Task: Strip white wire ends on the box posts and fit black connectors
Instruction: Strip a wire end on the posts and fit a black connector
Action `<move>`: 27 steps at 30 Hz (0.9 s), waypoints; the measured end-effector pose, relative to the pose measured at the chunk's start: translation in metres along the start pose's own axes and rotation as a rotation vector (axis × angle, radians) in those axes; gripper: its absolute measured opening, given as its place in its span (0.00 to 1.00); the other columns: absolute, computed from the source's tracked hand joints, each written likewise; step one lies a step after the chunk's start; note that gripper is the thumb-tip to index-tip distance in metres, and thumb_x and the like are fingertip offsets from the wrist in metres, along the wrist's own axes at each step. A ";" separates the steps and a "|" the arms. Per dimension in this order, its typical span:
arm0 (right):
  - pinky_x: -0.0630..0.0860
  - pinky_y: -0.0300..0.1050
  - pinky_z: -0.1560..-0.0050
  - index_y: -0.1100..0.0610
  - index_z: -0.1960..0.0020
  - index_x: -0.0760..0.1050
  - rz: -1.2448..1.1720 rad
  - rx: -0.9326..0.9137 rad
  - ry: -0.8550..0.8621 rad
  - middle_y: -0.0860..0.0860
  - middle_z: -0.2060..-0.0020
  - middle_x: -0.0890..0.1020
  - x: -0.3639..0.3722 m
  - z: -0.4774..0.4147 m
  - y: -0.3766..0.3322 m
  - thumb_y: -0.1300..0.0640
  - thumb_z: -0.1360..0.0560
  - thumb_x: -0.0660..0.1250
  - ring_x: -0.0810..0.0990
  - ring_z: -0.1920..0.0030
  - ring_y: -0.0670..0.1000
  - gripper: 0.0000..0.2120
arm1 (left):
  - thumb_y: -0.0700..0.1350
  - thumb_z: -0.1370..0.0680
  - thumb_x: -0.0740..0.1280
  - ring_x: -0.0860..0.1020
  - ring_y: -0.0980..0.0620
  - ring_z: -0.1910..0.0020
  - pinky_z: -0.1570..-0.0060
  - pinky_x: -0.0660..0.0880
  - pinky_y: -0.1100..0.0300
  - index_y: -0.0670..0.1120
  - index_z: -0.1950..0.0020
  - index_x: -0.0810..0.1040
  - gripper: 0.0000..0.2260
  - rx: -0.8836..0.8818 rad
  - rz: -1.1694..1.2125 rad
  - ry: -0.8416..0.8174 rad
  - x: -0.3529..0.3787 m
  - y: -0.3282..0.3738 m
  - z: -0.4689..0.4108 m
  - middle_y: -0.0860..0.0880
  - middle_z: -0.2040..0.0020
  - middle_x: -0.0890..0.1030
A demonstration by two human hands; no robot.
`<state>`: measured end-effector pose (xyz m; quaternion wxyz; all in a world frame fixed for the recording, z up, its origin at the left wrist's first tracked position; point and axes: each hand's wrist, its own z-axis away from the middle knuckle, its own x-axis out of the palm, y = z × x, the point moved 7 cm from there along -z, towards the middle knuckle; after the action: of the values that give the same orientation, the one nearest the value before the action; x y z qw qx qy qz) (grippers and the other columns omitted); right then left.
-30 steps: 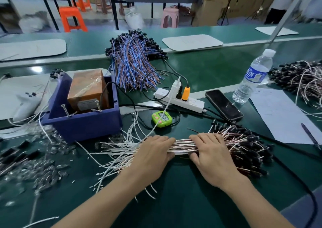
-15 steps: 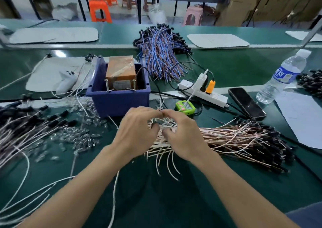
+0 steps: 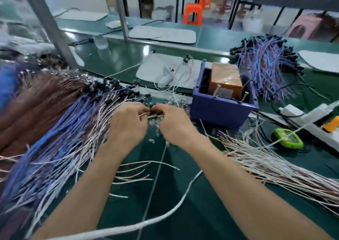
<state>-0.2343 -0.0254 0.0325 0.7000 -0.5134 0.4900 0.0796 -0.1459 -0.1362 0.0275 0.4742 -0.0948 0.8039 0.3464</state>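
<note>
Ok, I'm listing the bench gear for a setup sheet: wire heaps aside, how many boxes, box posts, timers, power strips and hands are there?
Blue box: 1
Metal posts standing in the box: 2
Green timer: 1
White power strip: 1
Hands, left hand and right hand, both pinching wire ends: 2
Total: 7

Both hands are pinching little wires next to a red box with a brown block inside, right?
Not quite: the head view shows the box is blue, not red. The left hand and right hand do pinch little wires beside it, brown block inside.
</note>
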 end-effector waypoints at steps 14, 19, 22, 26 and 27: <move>0.79 0.49 0.51 0.51 0.52 0.83 0.320 -0.059 -0.060 0.52 0.54 0.84 0.042 -0.035 -0.015 0.65 0.25 0.67 0.81 0.53 0.57 0.11 | 0.41 0.25 0.76 0.78 0.46 0.36 0.32 0.72 0.49 0.47 0.49 0.88 0.06 -0.026 -0.003 0.015 0.005 -0.063 0.021 0.47 0.38 0.83; 0.75 0.48 0.46 0.48 0.58 0.76 0.275 -0.045 0.037 0.49 0.57 0.80 0.023 -0.037 -0.015 0.60 0.24 0.71 0.77 0.53 0.53 0.09 | 0.45 0.24 0.76 0.82 0.51 0.53 0.46 0.76 0.53 0.49 0.50 0.88 0.04 -0.053 0.103 0.106 -0.013 -0.065 0.020 0.53 0.54 0.87; 0.78 0.52 0.47 0.47 0.49 0.78 0.192 -0.028 0.002 0.49 0.55 0.83 0.020 -0.034 -0.016 0.62 0.23 0.65 0.80 0.52 0.55 0.10 | 0.47 0.23 0.74 0.83 0.56 0.58 0.52 0.81 0.55 0.52 0.49 0.88 0.04 -0.150 0.301 0.064 -0.021 -0.072 0.017 0.58 0.58 0.87; 0.79 0.53 0.47 0.44 0.41 0.76 0.049 -0.154 0.082 0.46 0.54 0.84 0.010 -0.024 -0.041 0.58 0.20 0.67 0.81 0.52 0.52 0.11 | 0.44 0.24 0.75 0.82 0.65 0.61 0.61 0.75 0.72 0.58 0.55 0.87 0.08 -0.108 0.537 0.027 -0.039 -0.050 0.002 0.65 0.61 0.85; 0.79 0.52 0.51 0.44 0.43 0.77 0.012 -0.179 0.099 0.45 0.57 0.84 0.004 -0.022 -0.047 0.58 0.20 0.66 0.81 0.56 0.50 0.10 | 0.44 0.25 0.75 0.82 0.65 0.63 0.62 0.75 0.73 0.59 0.57 0.87 0.09 -0.082 0.592 0.022 -0.044 -0.042 -0.002 0.64 0.62 0.85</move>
<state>-0.2166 -0.0659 0.0592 0.6258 -0.5741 0.5180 0.1019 -0.1037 -0.1762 0.0445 0.3395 0.1207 0.7870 0.5007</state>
